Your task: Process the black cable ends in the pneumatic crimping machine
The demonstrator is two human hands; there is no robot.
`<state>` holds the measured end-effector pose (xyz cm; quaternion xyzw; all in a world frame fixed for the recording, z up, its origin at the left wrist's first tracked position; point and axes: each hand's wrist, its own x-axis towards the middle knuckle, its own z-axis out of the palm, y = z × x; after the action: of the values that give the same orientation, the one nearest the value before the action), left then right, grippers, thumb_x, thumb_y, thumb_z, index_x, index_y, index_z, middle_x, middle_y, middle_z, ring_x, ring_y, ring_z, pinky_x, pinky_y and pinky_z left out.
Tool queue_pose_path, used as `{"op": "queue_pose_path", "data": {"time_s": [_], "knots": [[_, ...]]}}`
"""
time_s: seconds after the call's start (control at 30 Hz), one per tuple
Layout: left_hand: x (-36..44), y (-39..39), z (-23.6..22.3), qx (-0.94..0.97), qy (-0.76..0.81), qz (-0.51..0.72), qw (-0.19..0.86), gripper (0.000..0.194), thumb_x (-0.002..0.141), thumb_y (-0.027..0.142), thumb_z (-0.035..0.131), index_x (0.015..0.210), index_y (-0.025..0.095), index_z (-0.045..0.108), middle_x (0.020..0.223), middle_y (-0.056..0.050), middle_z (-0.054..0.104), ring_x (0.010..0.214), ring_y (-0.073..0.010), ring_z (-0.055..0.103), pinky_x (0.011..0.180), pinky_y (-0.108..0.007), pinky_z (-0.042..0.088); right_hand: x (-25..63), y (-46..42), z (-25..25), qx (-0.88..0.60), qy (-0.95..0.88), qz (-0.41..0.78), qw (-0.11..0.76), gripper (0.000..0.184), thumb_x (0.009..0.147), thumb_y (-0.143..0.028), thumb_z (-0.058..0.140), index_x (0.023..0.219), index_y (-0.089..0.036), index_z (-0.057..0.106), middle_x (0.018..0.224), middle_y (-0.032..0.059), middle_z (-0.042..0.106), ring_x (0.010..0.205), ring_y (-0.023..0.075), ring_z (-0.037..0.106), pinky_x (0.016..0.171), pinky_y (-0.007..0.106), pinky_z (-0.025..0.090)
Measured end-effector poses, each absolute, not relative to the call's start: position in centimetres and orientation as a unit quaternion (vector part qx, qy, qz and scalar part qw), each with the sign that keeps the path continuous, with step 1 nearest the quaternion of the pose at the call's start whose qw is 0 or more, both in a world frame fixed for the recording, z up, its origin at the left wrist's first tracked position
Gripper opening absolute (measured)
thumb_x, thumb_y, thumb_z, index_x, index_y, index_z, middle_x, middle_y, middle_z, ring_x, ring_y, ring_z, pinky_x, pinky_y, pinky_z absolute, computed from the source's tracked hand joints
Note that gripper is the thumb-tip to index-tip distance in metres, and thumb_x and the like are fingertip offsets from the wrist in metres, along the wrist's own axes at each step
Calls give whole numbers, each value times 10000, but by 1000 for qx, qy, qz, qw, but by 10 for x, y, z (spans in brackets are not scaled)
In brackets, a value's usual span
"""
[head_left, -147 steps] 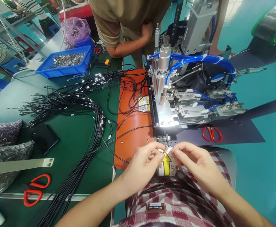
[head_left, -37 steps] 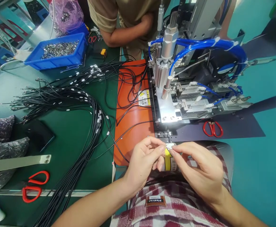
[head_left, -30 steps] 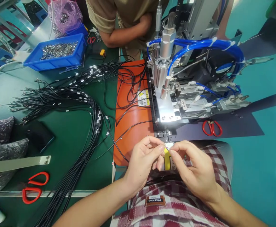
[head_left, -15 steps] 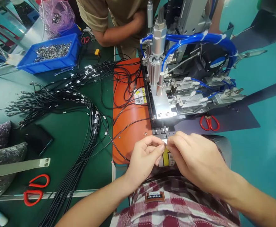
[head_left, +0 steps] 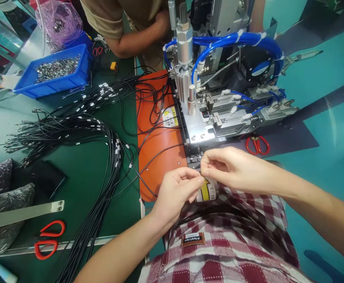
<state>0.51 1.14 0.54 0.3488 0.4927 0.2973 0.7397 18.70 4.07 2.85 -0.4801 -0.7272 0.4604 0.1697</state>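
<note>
My left hand (head_left: 176,190) is pinched at the front edge of the orange plate (head_left: 156,149), holding a thin black cable end (head_left: 148,186). My right hand (head_left: 233,169) is also pinched, thumb against forefinger, its tips touching the left fingertips on a part too small to name. Both hands meet just in front of the lit metal machine (head_left: 207,118), above a white label with a yellow arrow (head_left: 207,190). A bundle of black cables (head_left: 101,157) runs across the green mat (head_left: 80,184) to my left.
Another person in a tan shirt (head_left: 121,23) leans on the table behind the machine. A blue bin of metal parts (head_left: 52,72) stands at back left. Red scissors (head_left: 46,243) lie near left; another red pair (head_left: 257,144) lies right of the machine. A dark phone (head_left: 46,179) lies on the mat.
My right hand has swung up and to the left, over the label, and now pinches at the left fingertips closer to the machine. The view has shifted rightward.
</note>
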Motion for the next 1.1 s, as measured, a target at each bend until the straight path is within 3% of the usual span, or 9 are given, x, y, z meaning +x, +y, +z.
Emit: {"op": "queue_pose_path", "data": {"time_s": [0.17, 0.47, 0.8, 1.1], "knots": [[5, 14, 7, 302, 486, 330, 751, 136, 771, 230, 669, 744, 118, 596, 550, 39, 510, 405, -25, 369, 449, -195, 219, 185, 19, 9, -513, -597, 533, 311, 205, 882, -337, 553, 884, -176, 680, 797, 40, 688, 659, 168, 598, 555, 261, 461], [6, 12, 10, 325, 484, 344, 736, 120, 816, 222, 642, 801, 134, 562, 535, 59, 480, 420, -28, 387, 454, -175, 248, 161, -1, 5, -566, -484, 541, 390, 251, 786, -406, 670, 756, -156, 670, 635, 20, 607, 533, 130, 492, 483, 247, 419], [9, 7, 8, 346, 487, 362, 715, 148, 816, 251, 659, 813, 153, 548, 507, 75, 458, 417, -35, 383, 446, -164, 285, 154, -3, -1, -577, -418, 573, 404, 293, 765, -447, 670, 726, -160, 622, 573, -21, 490, 478, 98, 374, 422, 225, 302], [10, 7, 10, 359, 498, 362, 701, 192, 796, 286, 682, 791, 155, 542, 487, 79, 443, 415, -43, 381, 437, -167, 288, 153, -4, -1, -574, -399, 589, 406, 289, 753, -441, 680, 717, -161, 618, 576, -26, 475, 495, 102, 365, 446, 230, 295]]}}
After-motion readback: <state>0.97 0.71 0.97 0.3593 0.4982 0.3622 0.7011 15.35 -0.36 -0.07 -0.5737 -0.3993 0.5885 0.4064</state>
